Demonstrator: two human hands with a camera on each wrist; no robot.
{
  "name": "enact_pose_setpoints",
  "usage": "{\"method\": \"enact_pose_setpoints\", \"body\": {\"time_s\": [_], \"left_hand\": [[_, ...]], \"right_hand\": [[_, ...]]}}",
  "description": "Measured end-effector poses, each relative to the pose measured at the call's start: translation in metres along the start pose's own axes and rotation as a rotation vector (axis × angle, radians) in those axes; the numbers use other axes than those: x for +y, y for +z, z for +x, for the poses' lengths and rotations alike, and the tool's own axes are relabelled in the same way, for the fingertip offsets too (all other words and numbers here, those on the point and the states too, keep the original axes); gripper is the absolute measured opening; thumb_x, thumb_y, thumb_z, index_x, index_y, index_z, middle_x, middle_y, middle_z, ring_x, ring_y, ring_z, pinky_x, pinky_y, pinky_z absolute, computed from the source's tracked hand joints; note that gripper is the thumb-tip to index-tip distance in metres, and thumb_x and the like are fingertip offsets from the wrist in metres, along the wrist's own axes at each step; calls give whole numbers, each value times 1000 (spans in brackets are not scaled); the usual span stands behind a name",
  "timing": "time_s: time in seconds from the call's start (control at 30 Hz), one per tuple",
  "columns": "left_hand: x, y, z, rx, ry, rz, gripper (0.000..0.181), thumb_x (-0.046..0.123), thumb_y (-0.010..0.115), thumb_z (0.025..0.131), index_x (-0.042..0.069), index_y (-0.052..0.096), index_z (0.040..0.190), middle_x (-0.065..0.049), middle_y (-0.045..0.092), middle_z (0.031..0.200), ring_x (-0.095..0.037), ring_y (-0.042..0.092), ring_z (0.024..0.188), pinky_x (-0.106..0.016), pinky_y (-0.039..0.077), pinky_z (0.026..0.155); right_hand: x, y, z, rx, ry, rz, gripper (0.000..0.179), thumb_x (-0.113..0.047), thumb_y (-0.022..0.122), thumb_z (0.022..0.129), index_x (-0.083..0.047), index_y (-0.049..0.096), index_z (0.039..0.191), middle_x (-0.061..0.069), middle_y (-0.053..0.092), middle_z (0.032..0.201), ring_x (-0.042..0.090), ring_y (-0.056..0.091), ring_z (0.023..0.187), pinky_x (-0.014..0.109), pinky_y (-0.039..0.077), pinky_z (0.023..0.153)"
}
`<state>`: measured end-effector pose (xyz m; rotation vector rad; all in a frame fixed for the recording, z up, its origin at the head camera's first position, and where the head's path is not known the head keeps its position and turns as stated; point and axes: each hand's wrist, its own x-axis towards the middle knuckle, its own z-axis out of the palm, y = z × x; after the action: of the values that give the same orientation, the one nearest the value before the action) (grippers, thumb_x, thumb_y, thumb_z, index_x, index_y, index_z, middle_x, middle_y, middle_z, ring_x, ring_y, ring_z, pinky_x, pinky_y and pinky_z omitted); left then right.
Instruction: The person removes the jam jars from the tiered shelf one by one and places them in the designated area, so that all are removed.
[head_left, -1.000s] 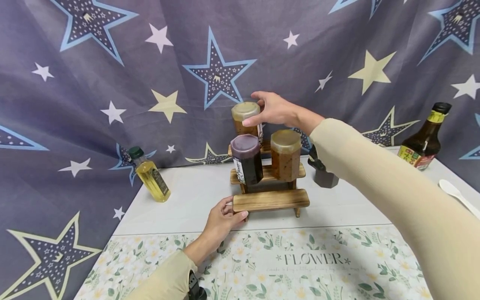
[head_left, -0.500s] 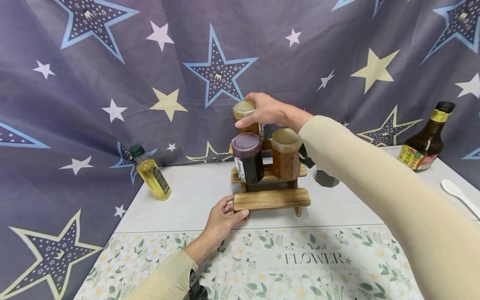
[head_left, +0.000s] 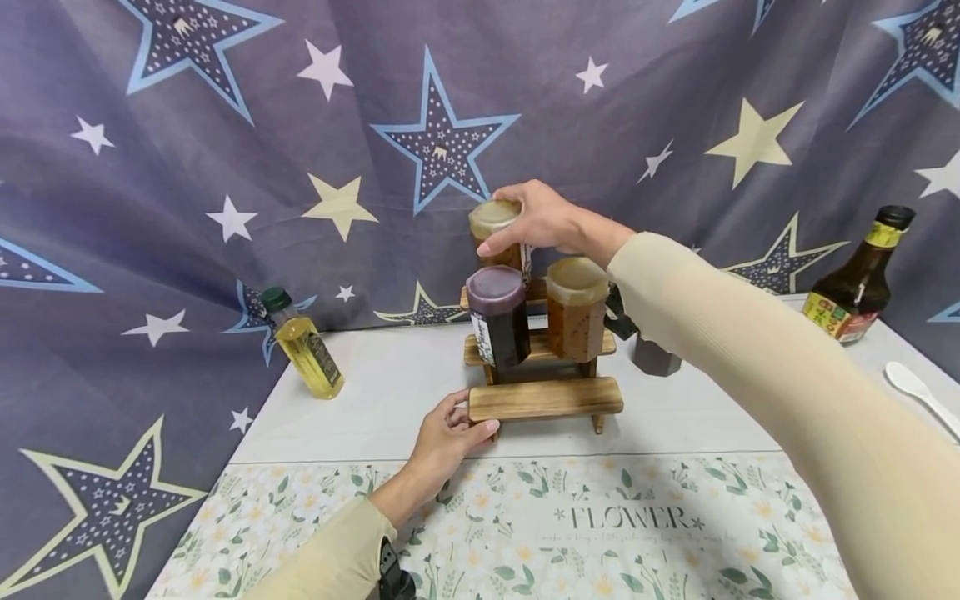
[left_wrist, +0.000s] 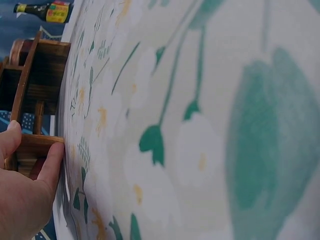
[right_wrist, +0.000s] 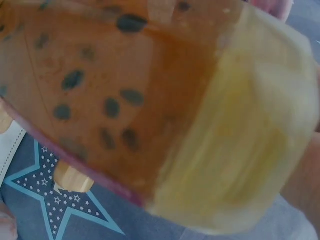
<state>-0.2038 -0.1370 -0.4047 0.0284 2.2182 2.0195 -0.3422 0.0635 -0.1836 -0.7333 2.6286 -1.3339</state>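
Note:
A three-tier wooden stand (head_left: 546, 400) holds several lidded jars. My left hand (head_left: 442, 442) grips the left end of its lowest tier, thumb at the front; in the left wrist view the left hand (left_wrist: 25, 195) pinches that end. Up on the top tier is an amber jar (head_left: 491, 242), its lid held by my right hand (head_left: 543, 221), thumb in front and fingers partly hidden behind. On the middle tier stand a dark purple-lidded jar (head_left: 498, 321) and another amber jar (head_left: 576, 312). A jar with dark seeds (right_wrist: 125, 95) fills most of the right wrist view.
An oil bottle (head_left: 309, 354) with a green cap stands at left. At the far right are a dark sauce bottle (head_left: 849, 287) and a white spoon (head_left: 918, 396). A dark grey object (head_left: 656, 358) is partly covered by the right sleeve. A starry cloth (head_left: 262, 125) hangs behind.
My right hand has moved slightly left and closed round the top jar's lid, thumb now across its front. The left hand keeps its hold on the stand.

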Motion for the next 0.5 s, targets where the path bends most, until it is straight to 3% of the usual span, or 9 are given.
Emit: {"method": "enact_pose_setpoints", "body": {"time_s": [0.17, 0.5], "left_hand": [[-1, 0, -1, -6, 0, -3, 69, 11, 73, 87, 3, 36, 145, -19, 60, 116, -21, 65, 98, -33, 60, 86], [0, 1, 0, 3, -4, -7, 68, 10, 73, 86, 4, 37, 144, -17, 61, 114, -21, 65, 99, -33, 60, 86]], "right_hand": [[-3, -9, -4, 48, -38, 33, 67, -19, 85, 74, -6, 54, 132, 10, 59, 110, 20, 54, 92, 26, 50, 76], [-13, -37, -15, 157, -70, 20, 66, -25, 87, 71, -11, 58, 128, 7, 59, 107, 18, 52, 94, 27, 49, 79]]}}
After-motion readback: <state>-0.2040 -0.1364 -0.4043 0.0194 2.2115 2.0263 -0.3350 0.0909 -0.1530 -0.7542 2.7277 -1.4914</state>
